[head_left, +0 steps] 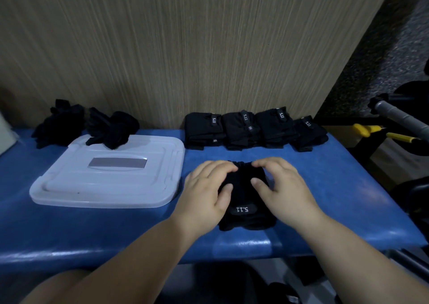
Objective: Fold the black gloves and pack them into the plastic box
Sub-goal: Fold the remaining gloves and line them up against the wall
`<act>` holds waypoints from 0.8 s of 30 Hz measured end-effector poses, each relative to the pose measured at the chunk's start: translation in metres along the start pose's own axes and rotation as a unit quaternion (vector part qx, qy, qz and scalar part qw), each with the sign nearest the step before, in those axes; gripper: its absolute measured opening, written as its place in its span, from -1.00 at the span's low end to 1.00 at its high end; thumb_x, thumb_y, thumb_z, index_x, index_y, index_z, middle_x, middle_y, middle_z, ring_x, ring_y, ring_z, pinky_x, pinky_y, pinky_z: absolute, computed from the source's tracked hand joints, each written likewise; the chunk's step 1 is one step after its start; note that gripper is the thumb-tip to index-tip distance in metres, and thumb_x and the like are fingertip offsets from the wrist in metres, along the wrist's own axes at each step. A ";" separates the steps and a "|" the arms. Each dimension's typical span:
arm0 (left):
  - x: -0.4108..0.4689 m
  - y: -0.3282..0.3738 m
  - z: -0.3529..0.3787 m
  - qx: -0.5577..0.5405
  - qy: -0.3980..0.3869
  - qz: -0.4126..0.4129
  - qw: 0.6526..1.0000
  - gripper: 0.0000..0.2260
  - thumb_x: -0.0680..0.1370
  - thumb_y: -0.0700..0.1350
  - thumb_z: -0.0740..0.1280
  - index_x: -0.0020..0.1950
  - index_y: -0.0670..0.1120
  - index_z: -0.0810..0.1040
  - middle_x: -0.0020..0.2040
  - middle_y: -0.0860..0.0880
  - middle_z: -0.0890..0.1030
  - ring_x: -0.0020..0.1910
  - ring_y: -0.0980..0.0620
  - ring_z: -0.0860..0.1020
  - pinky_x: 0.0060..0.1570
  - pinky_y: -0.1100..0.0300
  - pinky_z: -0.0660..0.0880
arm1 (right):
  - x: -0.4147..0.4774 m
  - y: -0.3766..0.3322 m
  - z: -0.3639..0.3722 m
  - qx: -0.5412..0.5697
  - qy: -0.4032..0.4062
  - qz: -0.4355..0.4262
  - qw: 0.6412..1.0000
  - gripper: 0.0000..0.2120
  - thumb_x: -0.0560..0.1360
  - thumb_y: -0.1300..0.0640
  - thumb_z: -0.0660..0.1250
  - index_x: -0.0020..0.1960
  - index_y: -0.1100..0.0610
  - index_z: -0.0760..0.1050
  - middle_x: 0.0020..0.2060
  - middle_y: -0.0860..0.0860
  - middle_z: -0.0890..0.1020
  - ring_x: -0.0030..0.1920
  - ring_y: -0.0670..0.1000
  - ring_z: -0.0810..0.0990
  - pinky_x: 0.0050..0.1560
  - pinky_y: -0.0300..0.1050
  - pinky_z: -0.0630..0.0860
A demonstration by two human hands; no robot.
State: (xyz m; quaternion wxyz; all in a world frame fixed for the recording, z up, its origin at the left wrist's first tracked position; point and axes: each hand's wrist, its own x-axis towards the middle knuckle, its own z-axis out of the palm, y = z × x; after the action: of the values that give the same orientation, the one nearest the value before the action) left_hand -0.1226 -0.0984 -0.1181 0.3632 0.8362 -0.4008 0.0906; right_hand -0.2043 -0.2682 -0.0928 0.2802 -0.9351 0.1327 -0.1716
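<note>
I count four folded glove bundles (239, 129) in the back row and a fifth glove bundle (243, 210) under my two hands, my left hand (206, 187) and my right hand (283, 187). There are also two loose glove heaps (111, 129) at the far left. There is one white plastic box (104, 176) on one blue bench (325, 187), and off to the right I make out two yellow-handled tools (366, 129).

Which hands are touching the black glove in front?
Touching, both. The head view shows the left hand and right hand with fingers curled right on the black glove.
</note>
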 end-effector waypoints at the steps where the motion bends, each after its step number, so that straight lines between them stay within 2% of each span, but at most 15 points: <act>1: 0.001 -0.001 0.001 -0.005 -0.037 0.018 0.999 -0.64 0.56 0.06 0.12 0.33 0.10 0.46 0.32 0.20 0.46 0.40 0.18 0.27 0.40 0.12 0.19 | 0.000 0.000 0.000 -0.004 -0.027 -0.032 0.999 -0.67 0.57 0.06 0.28 0.33 -0.01 0.46 0.30 -0.14 0.45 0.40 -0.09 0.29 0.37 -0.29 0.17; 3: 0.002 -0.003 0.001 0.008 -0.145 0.013 0.989 -0.62 0.63 0.08 0.06 0.45 0.13 0.35 0.46 0.25 0.29 0.50 0.25 0.06 0.48 0.17 -0.04 | -0.002 0.000 0.003 -0.014 -0.132 -0.056 0.990 -0.59 0.63 0.02 0.14 0.47 0.02 0.31 0.45 -0.16 0.30 0.51 -0.17 0.03 0.44 -0.31 -0.03; 5: 0.003 -0.007 0.002 0.053 -0.239 -0.015 0.970 -0.58 0.67 0.09 -0.01 0.54 0.15 0.14 0.54 0.25 0.10 0.52 0.27 -0.08 0.50 0.16 -0.20 | -0.006 0.004 0.006 -0.045 -0.236 -0.038 0.970 -0.51 0.66 -0.04 0.01 0.56 0.01 0.07 0.53 -0.17 0.06 0.50 -0.21 -0.19 0.48 -0.25 -0.18; 8: 0.003 -0.008 -0.001 0.095 -0.289 -0.043 0.952 -0.54 0.66 0.12 -0.07 0.57 0.15 -0.05 0.55 0.26 -0.06 0.51 0.27 -0.17 0.49 0.13 -0.27 | -0.007 0.009 0.007 -0.086 -0.290 -0.025 0.953 -0.48 0.66 -0.11 -0.07 0.57 -0.03 -0.09 0.54 -0.18 -0.11 0.47 -0.22 -0.31 0.48 -0.20 -0.31; 12: 0.000 -0.007 -0.004 0.121 -0.299 -0.057 0.945 -0.51 0.65 0.16 -0.10 0.57 0.12 -0.11 0.56 0.24 -0.13 0.51 0.25 -0.22 0.50 0.08 -0.28 | -0.006 0.014 0.006 -0.110 -0.305 -0.022 0.946 -0.46 0.64 -0.16 -0.11 0.57 -0.08 -0.13 0.52 -0.24 -0.16 0.46 -0.23 -0.35 0.48 -0.15 -0.35; 19: -0.008 -0.011 -0.012 0.130 -0.285 -0.080 0.946 -0.49 0.64 0.19 -0.12 0.57 0.12 -0.08 0.56 0.23 -0.11 0.52 0.22 -0.20 0.51 0.10 -0.26 | -0.004 0.029 -0.001 -0.147 -0.262 0.000 0.954 -0.49 0.67 -0.05 -0.07 0.57 -0.08 -0.13 0.53 -0.23 -0.15 0.51 -0.14 -0.31 0.51 -0.08 -0.30; 22: -0.013 -0.014 -0.014 0.103 -0.238 -0.090 0.962 -0.51 0.65 0.15 -0.07 0.57 0.09 -0.01 0.57 0.19 -0.01 0.53 0.20 -0.14 0.49 0.21 -0.22 | -0.002 0.037 -0.008 -0.123 -0.202 -0.020 0.971 -0.48 0.65 0.06 0.07 0.57 -0.04 0.00 0.53 -0.21 -0.05 0.53 -0.14 -0.22 0.51 -0.19 -0.17; 24: -0.014 -0.014 -0.017 0.071 -0.211 -0.094 0.970 -0.52 0.66 0.09 0.01 0.57 0.09 -0.01 0.57 0.18 0.02 0.53 0.21 -0.11 0.48 0.25 -0.17 | -0.003 0.039 -0.015 -0.079 -0.172 -0.036 0.981 -0.43 0.60 0.16 0.20 0.53 -0.12 0.09 0.48 -0.31 0.01 0.51 -0.23 -0.07 0.45 -0.31 -0.02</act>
State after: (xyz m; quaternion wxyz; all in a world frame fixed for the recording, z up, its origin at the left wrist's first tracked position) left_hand -0.1198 -0.0722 -0.1192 0.2165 0.8942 -0.3802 -0.0945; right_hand -0.2193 -0.3055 -0.1037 0.2176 -0.9740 0.0620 -0.0073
